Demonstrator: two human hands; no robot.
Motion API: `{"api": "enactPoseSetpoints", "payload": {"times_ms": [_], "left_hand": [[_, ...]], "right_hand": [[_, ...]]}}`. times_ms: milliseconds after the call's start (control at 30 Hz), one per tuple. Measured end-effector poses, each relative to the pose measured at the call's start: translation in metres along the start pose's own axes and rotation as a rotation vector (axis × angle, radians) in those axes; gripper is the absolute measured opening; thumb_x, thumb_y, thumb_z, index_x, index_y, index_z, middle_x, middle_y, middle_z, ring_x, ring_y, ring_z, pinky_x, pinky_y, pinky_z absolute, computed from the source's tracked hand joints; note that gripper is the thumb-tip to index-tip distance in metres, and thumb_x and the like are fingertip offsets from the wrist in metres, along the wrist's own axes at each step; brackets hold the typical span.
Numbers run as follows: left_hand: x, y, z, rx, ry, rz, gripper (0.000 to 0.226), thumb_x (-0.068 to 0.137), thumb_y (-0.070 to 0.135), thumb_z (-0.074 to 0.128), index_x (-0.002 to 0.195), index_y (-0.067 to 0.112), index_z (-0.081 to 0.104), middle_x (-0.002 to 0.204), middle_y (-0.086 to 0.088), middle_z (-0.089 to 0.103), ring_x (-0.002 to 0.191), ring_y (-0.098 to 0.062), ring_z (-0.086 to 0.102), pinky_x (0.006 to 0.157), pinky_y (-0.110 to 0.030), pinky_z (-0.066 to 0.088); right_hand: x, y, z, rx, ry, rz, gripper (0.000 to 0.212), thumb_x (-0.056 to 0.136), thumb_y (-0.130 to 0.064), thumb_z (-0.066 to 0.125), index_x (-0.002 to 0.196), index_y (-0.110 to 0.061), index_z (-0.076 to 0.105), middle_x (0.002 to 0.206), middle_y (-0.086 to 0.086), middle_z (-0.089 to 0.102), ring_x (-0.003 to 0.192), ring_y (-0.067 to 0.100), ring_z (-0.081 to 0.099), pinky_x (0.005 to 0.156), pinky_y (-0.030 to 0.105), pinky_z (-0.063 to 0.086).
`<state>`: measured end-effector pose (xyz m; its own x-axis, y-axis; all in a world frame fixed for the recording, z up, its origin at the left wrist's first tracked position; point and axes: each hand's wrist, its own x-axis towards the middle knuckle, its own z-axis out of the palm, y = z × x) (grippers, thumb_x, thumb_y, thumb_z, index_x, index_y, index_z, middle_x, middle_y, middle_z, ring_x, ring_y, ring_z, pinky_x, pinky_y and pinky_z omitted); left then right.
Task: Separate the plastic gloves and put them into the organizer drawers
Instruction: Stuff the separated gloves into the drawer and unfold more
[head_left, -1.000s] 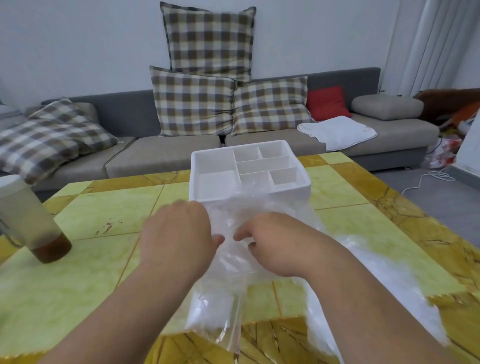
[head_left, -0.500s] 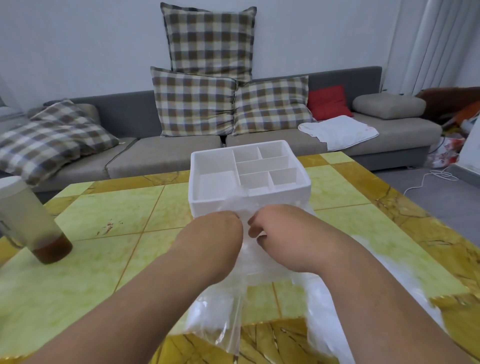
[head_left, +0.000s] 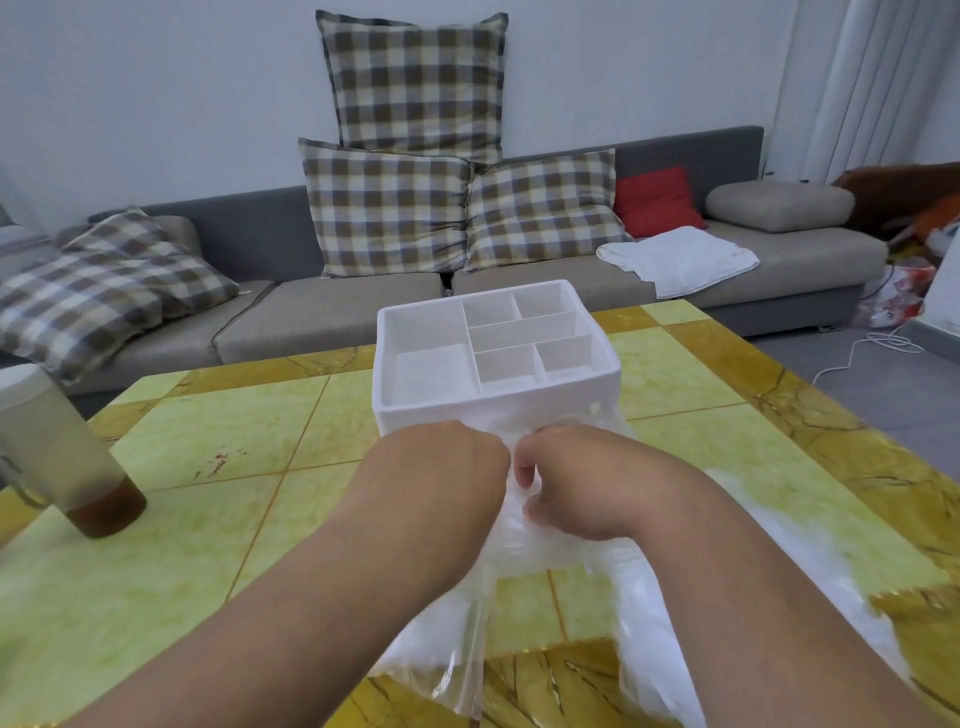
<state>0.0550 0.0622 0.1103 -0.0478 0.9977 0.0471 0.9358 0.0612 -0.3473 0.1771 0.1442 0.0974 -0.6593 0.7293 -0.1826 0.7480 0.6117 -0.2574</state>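
The left hand (head_left: 441, 462) and right hand (head_left: 587, 483), fingers curled, pinched the gloves (head_left: 524, 551) just before the organizer (head_left: 493, 410), toward the table's (head_left: 208, 519) far edge

Your left hand (head_left: 447, 462) has slid forward and to the right, meeting your right hand (head_left: 576, 480). Both have carried the plastic gloves (head_left: 524, 551) up against the organizer (head_left: 467, 410) front.

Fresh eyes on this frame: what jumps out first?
The left hand and right hand meet mid-frame, both gripping a bunch of clear plastic gloves over the yellow-green tiled table. Right behind them stands the white organizer, its open compartments showing nothing inside. At far left sits a frosted cup with brown liquid.
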Motion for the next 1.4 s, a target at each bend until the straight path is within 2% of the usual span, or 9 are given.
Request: {"api": "enactPoseSetpoints", "payload": {"times_ms": [133, 333, 500, 667, 767, 1000, 1133, 1333, 1400], "left_hand": [[0.002, 0.006, 0.004, -0.109, -0.064, -0.010, 0.030, 0.090, 0.002, 0.049, 0.115, 0.019, 0.050, 0.122, -0.002, 0.052, 0.103, -0.020, 0.052, 0.077, -0.031, 0.044], [0.024, 0.000, 0.020, -0.316, -0.196, 0.037, 0.055, 0.097, 0.021, 0.055, 0.145, 0.025, 0.030, 0.143, -0.002, 0.041, 0.132, -0.023, 0.039, 0.104, -0.037, 0.041], [0.035, 0.000, 0.019, -0.320, -0.291, 0.002, 0.068, 0.094, 0.044, 0.061, 0.149, 0.021, 0.030, 0.151, -0.005, 0.039, 0.134, -0.028, 0.041, 0.104, -0.036, 0.037], [0.038, 0.001, 0.020, -0.347, -0.316, -0.053, 0.080, 0.091, 0.052, 0.063, 0.154, 0.020, 0.026, 0.156, -0.003, 0.032, 0.140, -0.030, 0.033, 0.108, -0.037, 0.034], [0.037, 0.000, 0.019, -0.327, -0.323, -0.059, 0.080, 0.090, 0.054, 0.064, 0.153, 0.019, 0.029, 0.155, -0.004, 0.034, 0.138, -0.030, 0.036, 0.108, -0.038, 0.036], [0.029, -0.006, 0.012, -0.230, -0.247, -0.091, 0.055, 0.091, 0.045, 0.068, 0.136, 0.020, 0.048, 0.131, -0.002, 0.058, 0.119, -0.025, 0.056, 0.096, -0.038, 0.049], [0.012, -0.011, 0.010, -0.113, -0.032, -0.142, 0.032, 0.095, 0.020, 0.061, 0.127, 0.025, 0.059, 0.123, 0.000, 0.063, 0.110, -0.024, 0.063, 0.089, -0.039, 0.055], [0.001, -0.020, 0.011, -0.009, -0.010, -0.047, 0.033, 0.097, 0.017, 0.058, 0.126, 0.033, 0.061, 0.121, 0.004, 0.065, 0.109, -0.022, 0.063, 0.090, -0.031, 0.051], [0.000, -0.019, 0.014, 0.085, -0.045, -0.038, 0.029, 0.097, 0.014, 0.057, 0.122, 0.027, 0.063, 0.116, 0.001, 0.066, 0.104, -0.024, 0.065, 0.086, -0.031, 0.052]], "right_hand": [[-0.001, 0.001, -0.001, -0.011, -0.014, -0.009, 0.025, 0.088, -0.012, 0.061, 0.112, -0.007, 0.067, 0.114, 0.010, 0.064, 0.094, 0.025, 0.063, 0.069, 0.031, 0.052], [-0.001, 0.001, -0.004, 0.019, -0.044, -0.015, 0.035, 0.087, -0.017, 0.070, 0.120, -0.022, 0.059, 0.123, -0.001, 0.055, 0.093, 0.017, 0.053, 0.064, 0.023, 0.042], [-0.004, 0.000, -0.008, 0.022, -0.006, -0.005, 0.025, 0.094, -0.015, 0.060, 0.119, -0.014, 0.064, 0.121, 0.004, 0.062, 0.093, 0.020, 0.062, 0.067, 0.027, 0.049], [-0.010, -0.003, -0.017, -0.067, 0.076, 0.031, 0.029, 0.098, -0.010, 0.050, 0.069, -0.014, 0.050, 0.074, 0.003, 0.053, 0.060, 0.015, 0.047, 0.047, 0.025, 0.031], [-0.007, -0.007, -0.012, -0.072, 0.014, 0.084, 0.036, 0.099, -0.008, 0.049, 0.064, -0.014, 0.042, 0.064, 0.001, 0.044, 0.054, 0.013, 0.039, 0.044, 0.024, 0.026], [-0.019, 0.000, -0.019, 0.018, 0.135, 0.078, 0.024, 0.094, -0.002, 0.044, 0.074, -0.011, 0.052, 0.084, 0.007, 0.058, 0.065, 0.018, 0.051, 0.050, 0.028, 0.037], [-0.048, 0.002, -0.039, 0.005, 0.251, 0.054, 0.038, 0.089, 0.003, 0.042, 0.109, -0.009, 0.072, 0.117, 0.009, 0.067, 0.105, 0.028, 0.065, 0.086, 0.042, 0.055], [-0.069, 0.001, -0.033, 0.031, 0.005, -0.005, 0.040, 0.084, -0.006, 0.052, 0.107, -0.031, 0.072, 0.103, -0.016, 0.068, 0.082, 0.004, 0.061, 0.063, 0.018, 0.048], [-0.065, 0.000, -0.024, -0.014, -0.033, 0.044, 0.038, 0.083, -0.003, 0.051, 0.108, -0.023, 0.073, 0.101, -0.006, 0.071, 0.076, 0.009, 0.059, 0.084, 0.030, 0.051]]}}
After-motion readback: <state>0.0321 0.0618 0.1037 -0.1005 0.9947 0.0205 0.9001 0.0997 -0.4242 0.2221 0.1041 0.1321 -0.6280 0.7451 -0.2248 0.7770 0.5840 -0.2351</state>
